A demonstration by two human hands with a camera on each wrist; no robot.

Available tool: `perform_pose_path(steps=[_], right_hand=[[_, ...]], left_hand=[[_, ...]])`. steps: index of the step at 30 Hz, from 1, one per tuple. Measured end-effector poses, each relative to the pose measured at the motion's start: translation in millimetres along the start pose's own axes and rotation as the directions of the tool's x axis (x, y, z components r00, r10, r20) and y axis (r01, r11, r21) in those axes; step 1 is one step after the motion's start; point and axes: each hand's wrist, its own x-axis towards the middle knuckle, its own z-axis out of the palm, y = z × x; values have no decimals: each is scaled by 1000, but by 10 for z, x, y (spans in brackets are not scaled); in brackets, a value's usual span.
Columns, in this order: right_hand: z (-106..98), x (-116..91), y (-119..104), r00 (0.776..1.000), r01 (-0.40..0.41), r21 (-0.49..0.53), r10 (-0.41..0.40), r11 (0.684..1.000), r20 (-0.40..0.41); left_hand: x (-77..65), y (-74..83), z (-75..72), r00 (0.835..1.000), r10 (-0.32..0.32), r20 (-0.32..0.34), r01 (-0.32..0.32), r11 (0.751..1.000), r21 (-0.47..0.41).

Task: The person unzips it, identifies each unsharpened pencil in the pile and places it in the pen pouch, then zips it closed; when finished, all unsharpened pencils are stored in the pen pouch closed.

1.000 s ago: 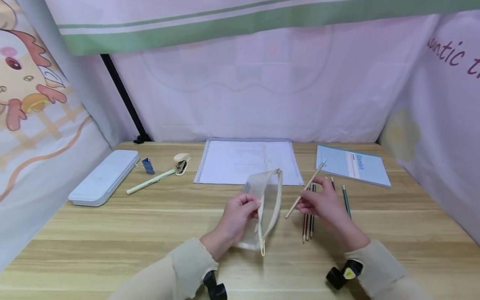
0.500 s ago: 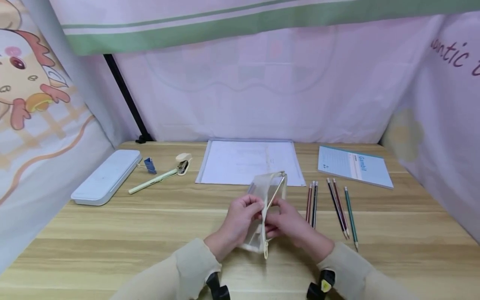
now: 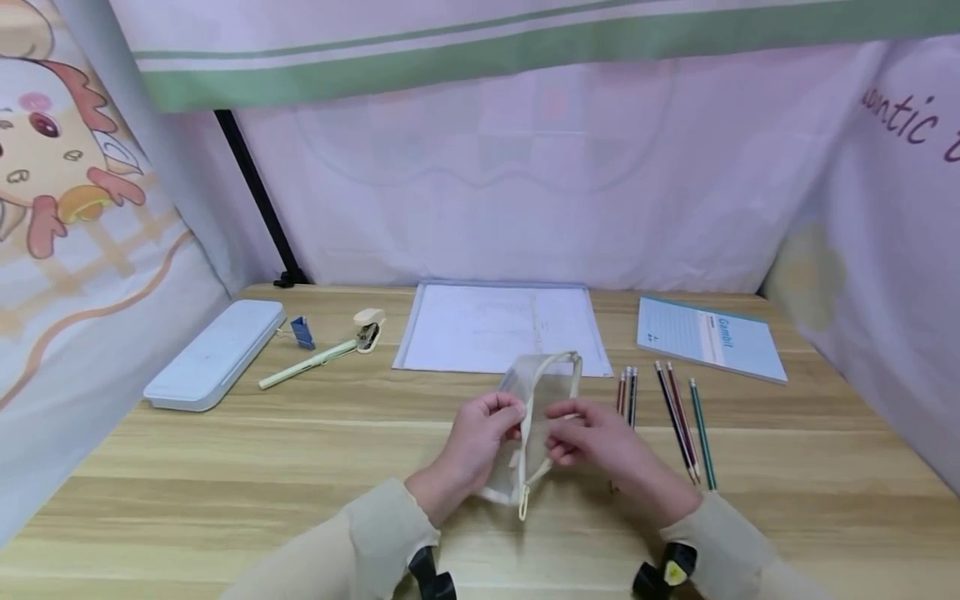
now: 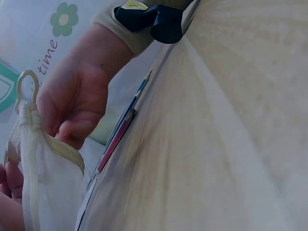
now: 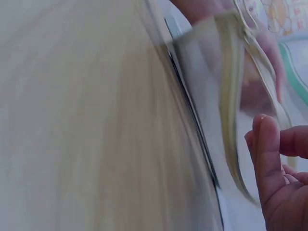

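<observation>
The left hand (image 3: 474,437) pinches the edge of a soft, see-through bag (image 3: 538,429) in my head view; the right hand (image 3: 603,437), loosely bent beside it, seems empty. I think opening is done, but thin pencils (image 3: 683,421) lie outside on the stripy counter (image 3: 300,467). My left wrist view shows the bag's bendy loop (image 4: 19,91); my right, its curved tan rim (image 5: 230,110).

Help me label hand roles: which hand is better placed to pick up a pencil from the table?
Probably the right. The right hand appears to hold nothing and is nearer the pencils, while the left hand pinches the edge of the mesh pouch.
</observation>
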Motion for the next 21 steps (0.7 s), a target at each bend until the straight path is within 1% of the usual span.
perform_pose_path(steps=[4, 8, 11, 15, 16, 18, 20, 21], right_hand=[[-291, -88, 13, 996, 5, -54, -10, 999, -88], [-535, -105, 62, 984, -31, -97, 14, 995, -177], [-649, -79, 125, 976, -66, -116, 40, 991, -216], [-726, -44, 208, 969, -115, -175, 71, 978, -238], [-737, -39, 220, 968, -124, -204, 73, 971, -241], [-758, -32, 221, 964, -148, -283, 74, 948, -256], [-784, -30, 203, 964, -164, -375, 66, 913, -259], [-799, -30, 188, 965, -167, -432, 56, 886, -258]], left_hand=[[10, 5, -11, 1000, -6, -12, 6, 1000, -4], [16, 16, -25, 1000, -4, -11, 4, 1000, -2], [15, 23, -31, 1000, -2, -6, 2, 1000, 0], [9, 23, -32, 1000, 0, -6, 0, 1000, -2], [8, 22, -32, 1000, 0, -6, 0, 1000, -3], [7, 19, -31, 1000, 3, -6, -3, 1000, -6], [7, 17, -32, 1000, 4, -8, -5, 1000, -7], [8, 15, -32, 1000, 4, -9, -4, 1000, -7]])
